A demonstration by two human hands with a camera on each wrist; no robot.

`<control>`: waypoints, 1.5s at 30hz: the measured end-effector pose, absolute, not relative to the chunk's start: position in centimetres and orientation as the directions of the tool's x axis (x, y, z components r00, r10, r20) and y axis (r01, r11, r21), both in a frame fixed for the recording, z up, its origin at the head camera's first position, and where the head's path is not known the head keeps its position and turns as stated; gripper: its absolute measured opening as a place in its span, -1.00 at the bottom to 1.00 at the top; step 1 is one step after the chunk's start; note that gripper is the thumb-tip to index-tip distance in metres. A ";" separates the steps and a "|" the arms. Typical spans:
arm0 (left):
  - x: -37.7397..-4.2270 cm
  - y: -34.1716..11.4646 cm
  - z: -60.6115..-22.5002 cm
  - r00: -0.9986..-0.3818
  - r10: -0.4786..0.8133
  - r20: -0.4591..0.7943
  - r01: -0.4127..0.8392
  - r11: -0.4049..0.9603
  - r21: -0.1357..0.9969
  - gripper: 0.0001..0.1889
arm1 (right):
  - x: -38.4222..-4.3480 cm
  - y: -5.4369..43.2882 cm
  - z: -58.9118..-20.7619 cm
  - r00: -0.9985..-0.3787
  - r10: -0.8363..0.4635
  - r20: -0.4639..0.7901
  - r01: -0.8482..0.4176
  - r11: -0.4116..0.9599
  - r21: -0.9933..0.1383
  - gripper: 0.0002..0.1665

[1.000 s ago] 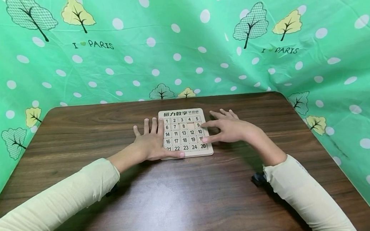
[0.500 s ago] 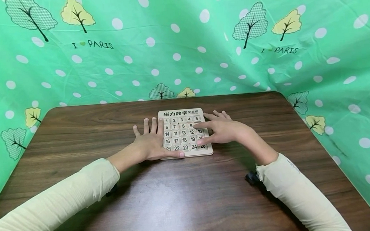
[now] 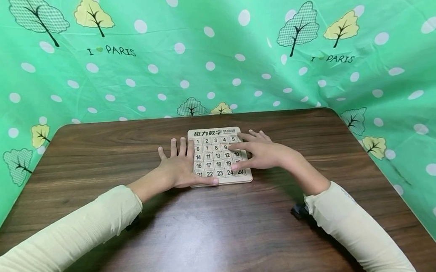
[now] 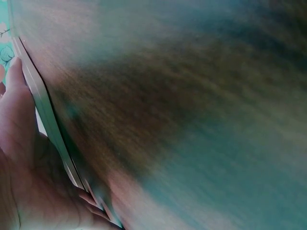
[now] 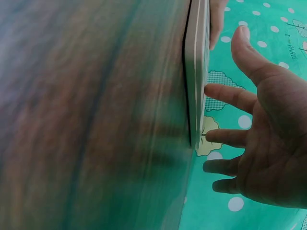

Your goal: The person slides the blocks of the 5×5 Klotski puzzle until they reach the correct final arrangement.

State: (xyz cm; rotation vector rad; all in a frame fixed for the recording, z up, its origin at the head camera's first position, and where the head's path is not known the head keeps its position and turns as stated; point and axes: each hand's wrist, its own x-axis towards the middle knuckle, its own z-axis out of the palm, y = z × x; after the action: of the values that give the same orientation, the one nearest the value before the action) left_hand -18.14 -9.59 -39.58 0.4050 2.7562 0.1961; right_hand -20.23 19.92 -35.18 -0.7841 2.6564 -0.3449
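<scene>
A pale wooden number slide puzzle (image 3: pixel 225 180) lies flat on the table in the head view. My left hand (image 3: pixel 180 170) rests spread over its left edge, the thumb lying along the bottom rim. In the left wrist view that hand (image 4: pixel 29 182) lies against the puzzle's side (image 4: pixel 45 105). From the right reaches my right hand (image 3: pixel 266 153), its index fingertip touching the number 9 tile (image 3: pixel 224 147) in the second row. Its thumb is over the lower right tiles; the spot right of the 9 is hidden. In the right wrist view the right hand's fingers (image 5: pixel 232 96) are extended.
The dark wood-grain table (image 3: pixel 195 238) surrounds the puzzle. Behind and at both sides hangs a green dotted cloth (image 3: pixel 218 35) printed with trees. A black strap (image 3: pixel 299 211) shows under the right sleeve.
The right hand has moved left, and the number 9 tile has slid from the fifth to the fourth column, filling the gap there. The left hand has stayed put.
</scene>
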 end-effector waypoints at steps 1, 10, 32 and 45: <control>-18.1 -9.6 -39.6 -0.899 0.303 -0.317 0.255 0.949 0.184 0.77 | -20.2 20.0 -35.2 -0.785 -0.563 -0.258 -0.478 0.816 -0.327 -0.06; -18.2 -9.6 -39.7 -0.897 0.300 -0.326 0.246 0.949 0.195 0.78 | -19.3 21.3 -35.0 -0.791 -0.564 -0.235 -0.474 0.810 -0.346 -0.13; -18.2 -9.6 -39.5 -0.892 0.304 -0.334 0.251 0.949 0.193 0.76 | -19.1 21.3 -34.6 -0.797 -0.528 -0.292 -0.451 0.843 -0.292 -0.14; -18.2 -9.6 -39.5 -0.890 0.302 -0.341 0.249 0.950 0.190 0.77 | -20.1 21.0 -34.7 -0.806 -0.510 -0.301 -0.443 0.856 -0.265 -0.13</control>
State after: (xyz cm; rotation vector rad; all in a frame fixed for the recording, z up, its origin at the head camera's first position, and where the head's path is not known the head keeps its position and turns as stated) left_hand -18.24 -9.56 -39.49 0.3997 2.7310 0.1990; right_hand -20.12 20.98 -34.68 -0.7106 2.6678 -0.2581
